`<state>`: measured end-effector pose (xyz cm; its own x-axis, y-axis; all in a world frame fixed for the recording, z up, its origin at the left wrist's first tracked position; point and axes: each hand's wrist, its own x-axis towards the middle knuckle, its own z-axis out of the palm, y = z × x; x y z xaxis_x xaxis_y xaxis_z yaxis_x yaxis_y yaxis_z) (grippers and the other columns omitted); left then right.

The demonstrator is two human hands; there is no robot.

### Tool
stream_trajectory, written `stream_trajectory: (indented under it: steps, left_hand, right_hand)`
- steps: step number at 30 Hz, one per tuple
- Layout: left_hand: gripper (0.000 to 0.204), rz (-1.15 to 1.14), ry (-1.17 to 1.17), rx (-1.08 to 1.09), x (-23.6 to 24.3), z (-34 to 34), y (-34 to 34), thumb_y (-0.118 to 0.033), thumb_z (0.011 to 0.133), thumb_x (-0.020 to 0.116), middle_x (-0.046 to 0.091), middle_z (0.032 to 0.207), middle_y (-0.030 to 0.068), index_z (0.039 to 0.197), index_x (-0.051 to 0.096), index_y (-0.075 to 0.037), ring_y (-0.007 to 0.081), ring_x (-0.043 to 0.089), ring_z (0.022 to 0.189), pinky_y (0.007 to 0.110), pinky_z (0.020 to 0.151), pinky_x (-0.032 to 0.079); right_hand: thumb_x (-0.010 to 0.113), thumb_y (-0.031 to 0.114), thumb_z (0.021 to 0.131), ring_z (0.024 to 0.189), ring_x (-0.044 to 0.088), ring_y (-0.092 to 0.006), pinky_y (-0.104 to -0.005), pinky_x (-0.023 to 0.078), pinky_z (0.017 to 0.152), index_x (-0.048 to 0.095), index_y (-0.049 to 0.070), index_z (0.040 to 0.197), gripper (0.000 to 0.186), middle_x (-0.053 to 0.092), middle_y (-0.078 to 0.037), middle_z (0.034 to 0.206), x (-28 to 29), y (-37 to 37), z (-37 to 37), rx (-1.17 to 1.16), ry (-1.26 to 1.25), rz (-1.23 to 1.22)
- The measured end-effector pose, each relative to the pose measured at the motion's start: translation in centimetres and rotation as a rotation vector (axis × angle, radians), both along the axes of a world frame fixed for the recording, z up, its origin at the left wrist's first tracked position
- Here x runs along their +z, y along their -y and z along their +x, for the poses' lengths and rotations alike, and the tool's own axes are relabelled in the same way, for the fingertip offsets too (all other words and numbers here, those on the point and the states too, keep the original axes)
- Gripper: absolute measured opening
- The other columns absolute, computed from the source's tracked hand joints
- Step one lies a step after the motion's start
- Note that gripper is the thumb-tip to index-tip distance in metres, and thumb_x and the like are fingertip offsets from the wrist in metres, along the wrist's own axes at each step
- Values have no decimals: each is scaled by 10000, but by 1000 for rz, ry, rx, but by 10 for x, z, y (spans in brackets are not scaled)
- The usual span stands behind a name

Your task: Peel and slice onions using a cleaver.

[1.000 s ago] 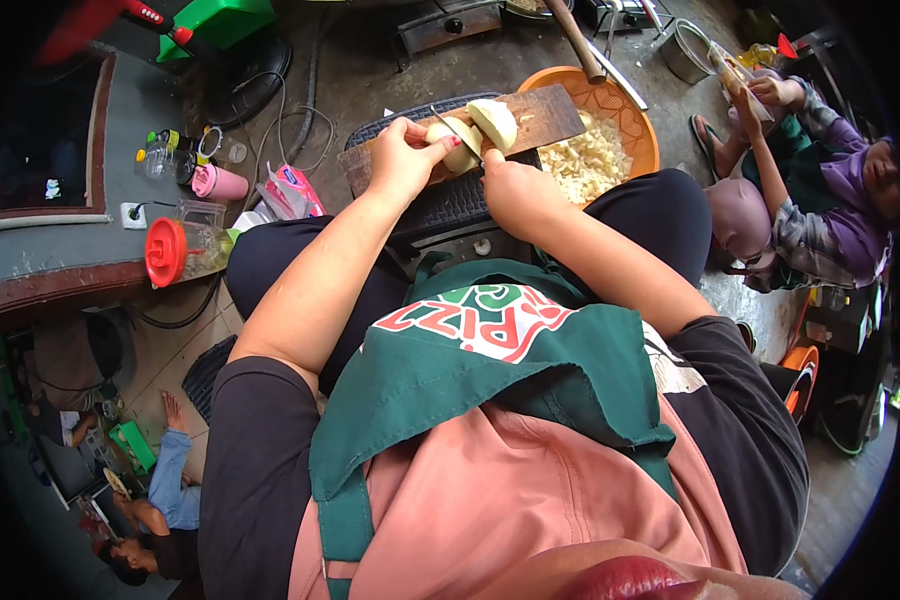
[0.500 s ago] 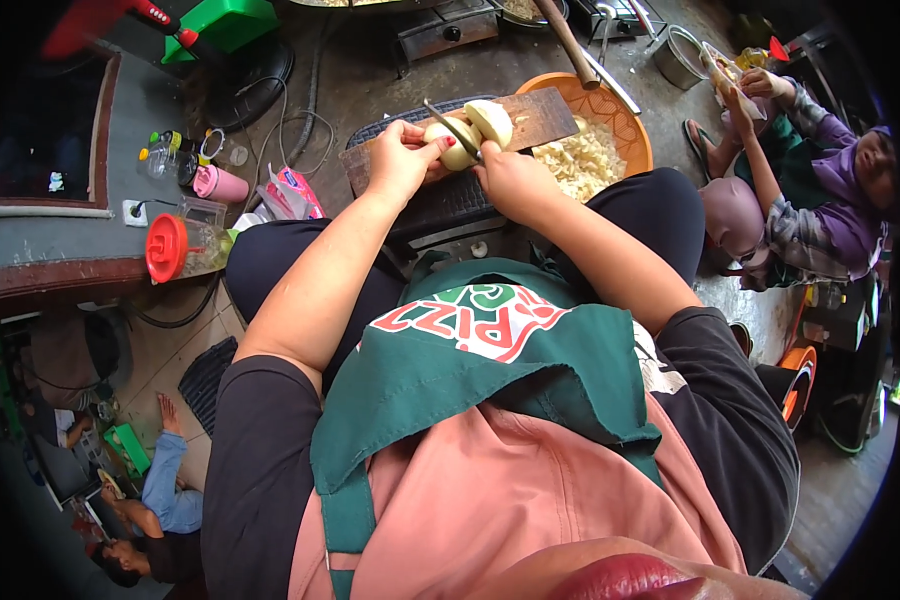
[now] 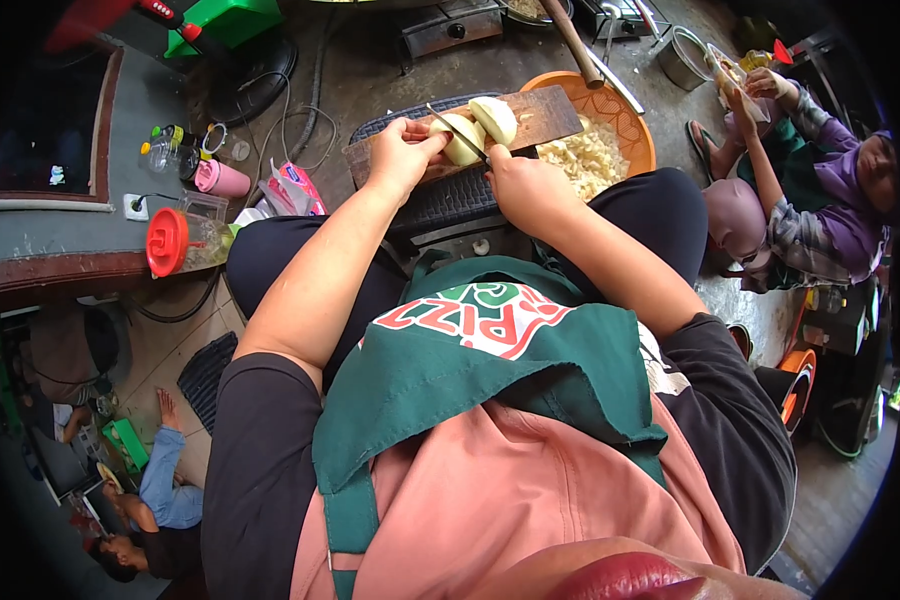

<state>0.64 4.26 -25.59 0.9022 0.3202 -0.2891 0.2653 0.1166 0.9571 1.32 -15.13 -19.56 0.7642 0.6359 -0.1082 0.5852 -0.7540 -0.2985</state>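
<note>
My left hand (image 3: 402, 158) is closed on a pale peeled onion piece (image 3: 457, 150), steadying it on a wooden chopping board (image 3: 550, 115). Gripped in my right hand (image 3: 532, 190) is a knife (image 3: 462, 134), its narrow blade lying slantwise across that onion. Touching or close beside it on the board is a second pale onion piece (image 3: 494, 119). The board rests over a black woven-looking surface (image 3: 460, 200). At its right end stands an orange bowl (image 3: 640, 140) with chopped pale pieces (image 3: 585, 162) in it. My left fingertips are partly hidden behind the onion.
Stoves (image 3: 455, 35) stand beyond the board, and a wooden handle (image 3: 573, 45) reaches over the bowl. A metal pot (image 3: 683, 58) is at the far right, near a seated person (image 3: 820, 190). Left are a pink tumbler (image 3: 220, 178), bottles and a red-lidded jar (image 3: 167, 242).
Both hands, the knife and the onion pieces have shifted slightly right. The blade is angled a little differently over the held onion. Both grips are unchanged.
</note>
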Motion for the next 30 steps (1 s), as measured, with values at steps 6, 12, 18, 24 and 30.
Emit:
stream_trajectory:
  steps: [6, 12, 18, 24, 30]
  left_hand:
    - [221, 24, -24, -20, 3, 1, -1, -57, 825, 722, 620, 958, 118, 950, 556, 22, 195, 668, 831, 285, 718, 585]
    - [228, 55, -22, -18, -1, -1, -1, -54, 807, 744, 628, 953, 94, 930, 562, 7, 154, 645, 818, 260, 713, 569]
    - [259, 118, -25, -33, -5, -2, -1, -82, 784, 777, 629, 950, 84, 914, 567, -4, 133, 630, 831, 240, 716, 562]
    - [278, 150, 37, -16, -17, 3, -4, -118, 779, 790, 635, 931, 84, 918, 579, -1, 137, 632, 799, 249, 689, 569]
    - [279, 385, 186, -41, -22, 5, -4, -195, 781, 790, 677, 815, 78, 876, 614, 0, 128, 624, 729, 287, 680, 515]
  right_hand:
    - [455, 100, 885, 775, 689, -347, -449, 541, 668, 503, 2, 957, 131, 681, -210, 819, 0, -9, 4, -22, -75, -60]
    - [458, 89, 870, 809, 694, -339, -434, 551, 690, 508, -9, 981, 155, 686, -217, 858, -2, -19, 5, -25, -142, -117]
    - [453, 81, 867, 812, 697, -329, -427, 556, 672, 508, -6, 991, 161, 686, -217, 853, -35, -22, 5, -49, -148, -126]
    - [485, 212, 929, 842, 677, -363, -464, 534, 736, 517, -6, 1006, 233, 679, -221, 863, -39, -17, 16, -59, -147, -34]
    - [547, 320, 904, 820, 655, -408, -493, 510, 744, 573, -12, 956, 338, 666, -239, 846, -7, 3, 21, -72, -136, 122]
